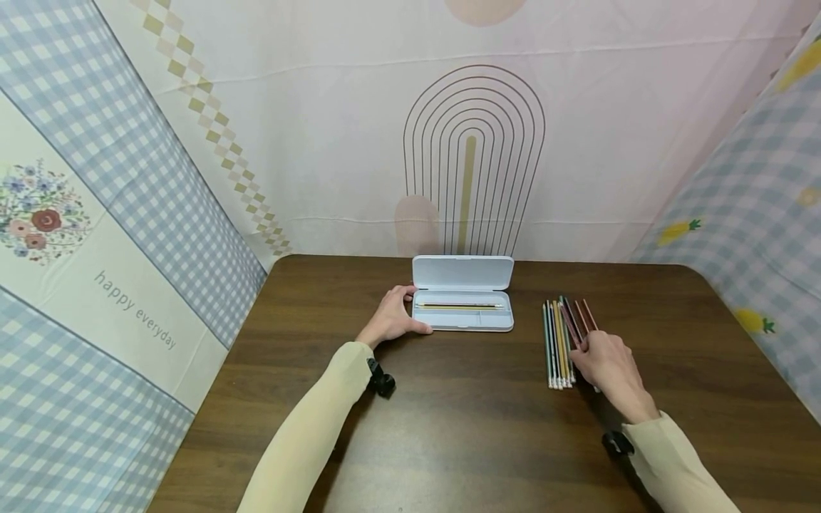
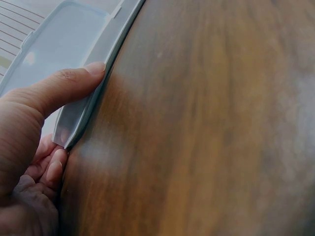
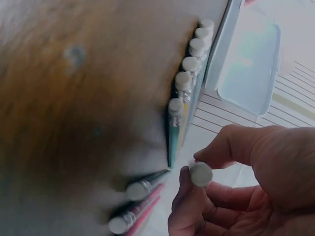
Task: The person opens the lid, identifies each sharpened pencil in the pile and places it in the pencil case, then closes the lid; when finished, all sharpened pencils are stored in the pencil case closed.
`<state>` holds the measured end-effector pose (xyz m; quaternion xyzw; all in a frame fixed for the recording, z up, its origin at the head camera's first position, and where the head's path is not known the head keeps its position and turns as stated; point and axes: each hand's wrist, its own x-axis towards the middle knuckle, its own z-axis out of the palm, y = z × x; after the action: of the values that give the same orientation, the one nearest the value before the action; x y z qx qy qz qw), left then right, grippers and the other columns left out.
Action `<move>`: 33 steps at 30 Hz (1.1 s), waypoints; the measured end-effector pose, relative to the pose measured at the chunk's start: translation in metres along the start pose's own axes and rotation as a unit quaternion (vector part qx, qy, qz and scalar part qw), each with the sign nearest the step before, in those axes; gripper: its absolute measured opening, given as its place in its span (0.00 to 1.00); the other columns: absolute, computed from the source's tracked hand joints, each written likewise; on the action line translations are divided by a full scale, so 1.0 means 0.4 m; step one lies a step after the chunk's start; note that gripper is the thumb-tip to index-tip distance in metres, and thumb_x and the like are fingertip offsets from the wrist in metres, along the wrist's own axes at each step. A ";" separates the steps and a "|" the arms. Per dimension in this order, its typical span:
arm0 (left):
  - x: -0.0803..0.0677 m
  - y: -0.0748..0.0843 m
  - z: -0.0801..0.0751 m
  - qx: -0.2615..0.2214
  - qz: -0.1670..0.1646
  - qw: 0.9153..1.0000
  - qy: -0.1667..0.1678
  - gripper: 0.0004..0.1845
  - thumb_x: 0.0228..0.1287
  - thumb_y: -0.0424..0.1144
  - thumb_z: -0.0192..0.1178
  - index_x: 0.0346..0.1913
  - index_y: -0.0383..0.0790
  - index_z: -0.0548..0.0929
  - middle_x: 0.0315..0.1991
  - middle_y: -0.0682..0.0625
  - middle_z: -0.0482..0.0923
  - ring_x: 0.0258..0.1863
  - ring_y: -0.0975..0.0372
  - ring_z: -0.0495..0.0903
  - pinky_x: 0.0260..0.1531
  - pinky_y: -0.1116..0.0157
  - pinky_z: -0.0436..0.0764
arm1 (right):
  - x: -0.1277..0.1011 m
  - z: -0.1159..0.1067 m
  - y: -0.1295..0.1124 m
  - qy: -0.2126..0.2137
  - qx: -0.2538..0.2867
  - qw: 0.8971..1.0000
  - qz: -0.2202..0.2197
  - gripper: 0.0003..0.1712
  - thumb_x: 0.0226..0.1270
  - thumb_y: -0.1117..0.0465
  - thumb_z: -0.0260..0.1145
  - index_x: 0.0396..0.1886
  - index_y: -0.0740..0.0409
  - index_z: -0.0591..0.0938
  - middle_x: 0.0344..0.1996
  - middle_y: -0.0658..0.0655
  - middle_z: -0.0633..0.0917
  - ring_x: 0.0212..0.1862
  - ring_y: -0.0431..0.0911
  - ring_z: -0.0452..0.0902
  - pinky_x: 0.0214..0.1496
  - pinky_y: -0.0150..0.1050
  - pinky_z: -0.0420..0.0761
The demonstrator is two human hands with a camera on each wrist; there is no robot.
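My left hand holds the left end of an open, pale blue pencil case, thumb on the front edge and fingers round the far side. Inside the case lie a couple of pencils; its lid stands raised at the back. To the right, my right hand pinches a pencil near its white eraser end, between thumb and forefinger. Just left of that hand, several pencils lie side by side in a row. Two more pencils, one with a pink barrel, lie beneath the hand.
The brown wooden table carries everything. A pale patterned cloth hangs behind its back edge. Checked blue cloths hang at the left and right sides.
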<state>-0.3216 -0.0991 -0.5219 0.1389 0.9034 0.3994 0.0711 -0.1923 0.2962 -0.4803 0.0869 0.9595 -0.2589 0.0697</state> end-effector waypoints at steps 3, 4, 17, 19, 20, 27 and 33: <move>-0.001 0.000 0.000 0.002 0.000 1.000 0.001 0.53 0.49 0.47 0.87 0.77 0.34 0.73 0.70 0.37 0.76 0.71 0.47 0.74 0.76 0.49 0.75 | -0.005 -0.003 -0.001 0.002 -0.004 1.000 -0.009 0.13 0.75 0.61 0.64 0.29 0.61 0.79 0.26 0.59 0.78 0.26 0.49 0.75 0.25 0.40 0.74; -0.002 0.000 0.000 0.003 0.000 1.000 0.002 0.53 0.49 0.47 0.87 0.77 0.34 0.73 0.71 0.37 0.76 0.71 0.47 0.74 0.76 0.49 0.75 | -0.006 -0.005 -0.002 0.004 -0.003 1.000 -0.013 0.11 0.75 0.61 0.64 0.31 0.62 0.79 0.27 0.60 0.78 0.26 0.49 0.75 0.25 0.40 0.74; 0.000 -0.001 0.002 0.008 0.002 1.000 0.004 0.52 0.49 0.47 0.87 0.76 0.35 0.74 0.69 0.38 0.77 0.71 0.47 0.74 0.75 0.49 0.75 | -0.015 -0.018 -0.044 0.075 0.001 0.992 -0.102 0.08 0.75 0.64 0.63 0.42 0.66 0.82 0.32 0.61 0.82 0.32 0.50 0.75 0.31 0.40 0.70; 0.001 -0.002 0.002 0.009 0.002 1.000 0.004 0.52 0.49 0.47 0.88 0.76 0.35 0.74 0.69 0.38 0.77 0.71 0.47 0.74 0.75 0.50 0.76 | -0.013 -0.019 -0.054 0.084 0.006 0.989 -0.125 0.08 0.76 0.65 0.63 0.42 0.67 0.84 0.32 0.61 0.83 0.32 0.50 0.75 0.32 0.40 0.71; 0.000 -0.002 0.002 0.009 0.002 1.000 0.004 0.52 0.49 0.47 0.88 0.76 0.35 0.74 0.69 0.38 0.78 0.71 0.47 0.75 0.75 0.50 0.76 | -0.012 -0.020 -0.059 0.086 0.009 0.987 -0.138 0.08 0.76 0.66 0.63 0.42 0.67 0.84 0.32 0.61 0.84 0.32 0.49 0.75 0.32 0.40 0.71; -0.002 -0.002 -0.002 0.002 0.003 1.000 0.001 0.52 0.50 0.47 0.87 0.77 0.34 0.73 0.70 0.37 0.76 0.72 0.46 0.74 0.76 0.49 0.75 | 0.004 -0.014 -0.103 0.091 0.025 0.969 -0.227 0.05 0.76 0.70 0.67 0.43 0.67 0.88 0.34 0.60 0.85 0.33 0.46 0.73 0.33 0.34 0.70; 0.001 -0.003 -0.001 0.011 0.007 1.000 0.000 0.52 0.50 0.47 0.86 0.77 0.34 0.73 0.70 0.37 0.77 0.70 0.47 0.74 0.75 0.49 0.75 | 0.032 -0.006 -0.140 0.090 0.021 0.958 -0.273 0.03 0.75 0.70 0.70 0.43 0.65 0.89 0.37 0.61 0.87 0.34 0.46 0.72 0.34 0.34 0.69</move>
<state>-0.3223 -0.1001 -0.5227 0.1457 0.9069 0.3896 0.0670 -0.2165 0.2514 -0.4533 -0.1538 0.9435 -0.2788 -0.0917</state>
